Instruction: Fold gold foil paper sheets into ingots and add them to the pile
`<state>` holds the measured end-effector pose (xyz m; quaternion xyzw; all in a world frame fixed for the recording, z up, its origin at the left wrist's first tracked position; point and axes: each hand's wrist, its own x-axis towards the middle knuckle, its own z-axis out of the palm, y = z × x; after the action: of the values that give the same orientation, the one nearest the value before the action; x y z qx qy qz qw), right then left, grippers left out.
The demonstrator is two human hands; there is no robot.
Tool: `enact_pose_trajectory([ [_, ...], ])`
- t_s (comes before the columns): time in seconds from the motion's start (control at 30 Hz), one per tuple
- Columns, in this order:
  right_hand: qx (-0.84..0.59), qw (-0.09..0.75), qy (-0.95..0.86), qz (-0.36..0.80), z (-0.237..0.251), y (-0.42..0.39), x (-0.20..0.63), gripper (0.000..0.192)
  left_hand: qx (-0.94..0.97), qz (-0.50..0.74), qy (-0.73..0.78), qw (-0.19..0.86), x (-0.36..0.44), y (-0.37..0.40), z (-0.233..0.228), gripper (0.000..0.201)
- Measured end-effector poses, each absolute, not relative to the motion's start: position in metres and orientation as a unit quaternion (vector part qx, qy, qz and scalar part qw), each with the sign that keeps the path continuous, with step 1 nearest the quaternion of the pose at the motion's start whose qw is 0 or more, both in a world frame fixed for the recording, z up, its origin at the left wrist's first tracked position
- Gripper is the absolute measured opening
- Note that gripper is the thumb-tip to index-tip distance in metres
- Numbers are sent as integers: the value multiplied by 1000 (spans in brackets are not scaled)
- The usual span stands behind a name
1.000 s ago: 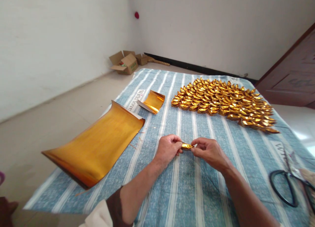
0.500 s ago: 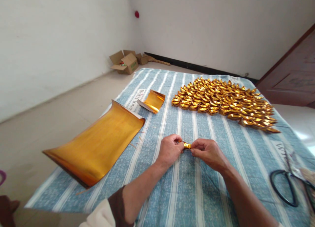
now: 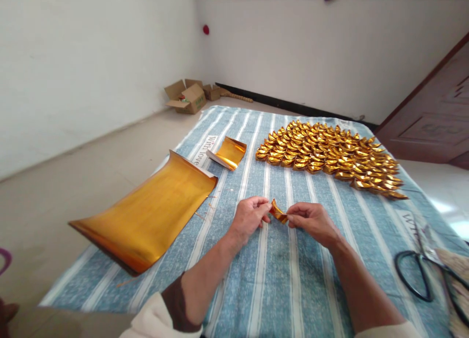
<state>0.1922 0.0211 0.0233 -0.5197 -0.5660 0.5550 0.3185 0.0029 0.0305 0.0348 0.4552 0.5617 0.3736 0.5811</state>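
Gold foil paper piece, small and half-folded, is pinched at either end between the fingers of the left hand and the right hand, just above the blue striped cloth, near the heap of folded gold paper ingots.

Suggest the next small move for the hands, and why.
Probably pinch the gold paper piece into its final boat shape: both the left hand and the right hand grip its ends, it is bent mid-fold, and it does not yet match the finished gold pieces.
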Motion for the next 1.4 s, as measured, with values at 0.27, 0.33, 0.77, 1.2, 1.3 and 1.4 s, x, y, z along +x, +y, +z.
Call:
enact_pose_trajectory([
  [0.27,-470,382,-501,619,15,26,196,25,440,399,524,611,-4,29,30,18],
  [0.33,-460,383,-503,624,14,27,196,26,436,398,514,622,-5,30,29,18],
  [0.77,-468,349,-555,592,23,43,205,21,466,394,517,601,-7,32,20,15],
  [1.2,-556,297,-609,482,35,69,250,7,489,386,517,587,-12,37,15,23],
  [1.3,-572,279,-625,452,39,78,258,5,494,384,514,586,-14,38,15,26],
  [1.4,-583,262,-635,434,41,85,265,9,501,378,512,586,-16,38,14,28],
])
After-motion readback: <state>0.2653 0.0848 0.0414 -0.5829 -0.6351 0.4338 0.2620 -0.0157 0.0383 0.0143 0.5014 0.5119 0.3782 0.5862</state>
